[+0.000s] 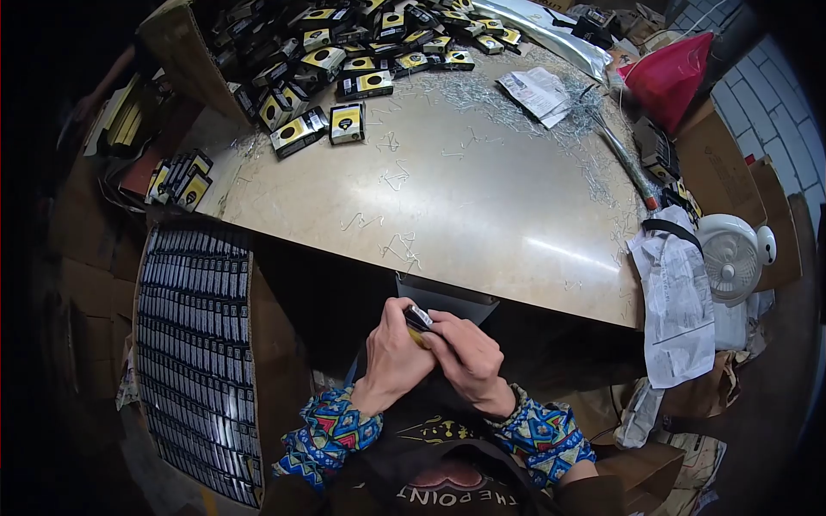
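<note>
In front of my body, just off the table's near edge, I hold a small black and yellow box (419, 319) in both hands. My left hand (396, 354) is wrapped round it from the left. The fingers of my right hand (469, 353) are bent and pinch its right end. Most of the box is hidden by my fingers. Bent wire hooks (401, 248) lie on the tabletop (490, 206) just beyond my hands. Farther off, a heap of similar black and yellow boxes (366, 83) covers the far left of the table.
A carton (255, 344) packed with rows of dark boxes stands at my left. More loose wire hooks (594, 163) spread along the right, near a folded paper (535, 93) and a long rod (626, 155). A white fan (730, 256) and a pink bag (671, 79) sit at the right.
</note>
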{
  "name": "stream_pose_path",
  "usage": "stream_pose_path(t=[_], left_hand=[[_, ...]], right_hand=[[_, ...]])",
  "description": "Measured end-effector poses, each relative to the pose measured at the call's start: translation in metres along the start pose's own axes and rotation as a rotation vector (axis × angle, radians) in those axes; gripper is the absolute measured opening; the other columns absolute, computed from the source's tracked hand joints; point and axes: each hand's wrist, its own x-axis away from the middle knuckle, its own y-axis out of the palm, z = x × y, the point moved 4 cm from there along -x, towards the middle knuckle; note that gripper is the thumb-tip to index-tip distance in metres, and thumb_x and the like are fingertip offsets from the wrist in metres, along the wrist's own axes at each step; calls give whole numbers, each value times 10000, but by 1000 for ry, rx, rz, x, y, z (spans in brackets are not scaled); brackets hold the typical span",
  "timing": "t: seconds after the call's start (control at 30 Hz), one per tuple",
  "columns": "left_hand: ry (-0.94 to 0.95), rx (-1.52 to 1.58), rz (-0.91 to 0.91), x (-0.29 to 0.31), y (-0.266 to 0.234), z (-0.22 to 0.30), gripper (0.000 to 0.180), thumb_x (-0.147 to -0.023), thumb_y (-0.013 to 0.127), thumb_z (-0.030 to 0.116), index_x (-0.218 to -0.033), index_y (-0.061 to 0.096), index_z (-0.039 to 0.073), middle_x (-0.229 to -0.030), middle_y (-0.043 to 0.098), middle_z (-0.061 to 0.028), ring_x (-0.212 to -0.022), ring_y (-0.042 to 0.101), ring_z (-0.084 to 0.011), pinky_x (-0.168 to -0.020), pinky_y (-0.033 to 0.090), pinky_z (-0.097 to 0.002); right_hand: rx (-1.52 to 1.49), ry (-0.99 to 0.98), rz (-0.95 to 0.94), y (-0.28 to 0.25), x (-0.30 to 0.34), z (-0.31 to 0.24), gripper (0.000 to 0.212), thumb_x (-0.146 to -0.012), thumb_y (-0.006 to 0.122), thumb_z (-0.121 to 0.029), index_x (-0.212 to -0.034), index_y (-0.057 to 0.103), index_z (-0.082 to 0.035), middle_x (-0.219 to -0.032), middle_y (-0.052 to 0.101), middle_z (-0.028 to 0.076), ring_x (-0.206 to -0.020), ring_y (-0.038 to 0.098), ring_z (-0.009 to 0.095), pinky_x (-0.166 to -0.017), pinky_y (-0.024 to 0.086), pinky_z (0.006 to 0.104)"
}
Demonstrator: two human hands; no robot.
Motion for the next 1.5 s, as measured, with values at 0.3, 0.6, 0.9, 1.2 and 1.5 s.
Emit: stream_pose_path(t=[0.3,0.6,0.9,1.2,1.5], left_hand=[[258,-43,-13,-19,-10,18,810,-710,830,173,-1350,364,1,-1198,494,-199,-1089,518,-343,-930,452,-392],[426,-7,323,-63,-3,18,434,-836,684,156,-1220,563,-6,-1111,604,-167,-1066,557,-344,-929,420,-451],[238,-774,601,-125,-175,-88,210,-853,577,179,-1011,596,41,-893,585,-146,-845,547,-329,-783,398,-461],[289,-622,242,-230,-135,-54,306,-922,603,226,-1166,530,56,-1097,538,-176,-991,588,-362,-783,504,-460],[57,-744,86,-283,-68,-29,537,-833,688,334,-1192,446,17,-1152,486,-236,-1037,588,-419,-835,494,-518]], right_hand=[[319,-232,115,-56,-42,26,188,-771,710,81,-954,676,51,-953,690,203,-801,682,298,-707,552,341],[75,174,74,-56,-61,72,291,-890,620,69,-1178,640,29,-1177,652,150,-1079,631,240,-934,497,320],[79,195,-145,-38,-88,83,315,-927,619,-58,-1236,616,6,-1224,631,191,-1152,594,269,-983,460,346],[818,326,-60,-134,-165,265,304,-933,592,-229,-1161,624,-30,-1143,591,223,-1074,541,411,-928,444,466],[586,129,-112,-53,-194,240,410,-975,554,-315,-1289,575,-53,-1460,424,225,-1394,348,373,-1127,310,473]])
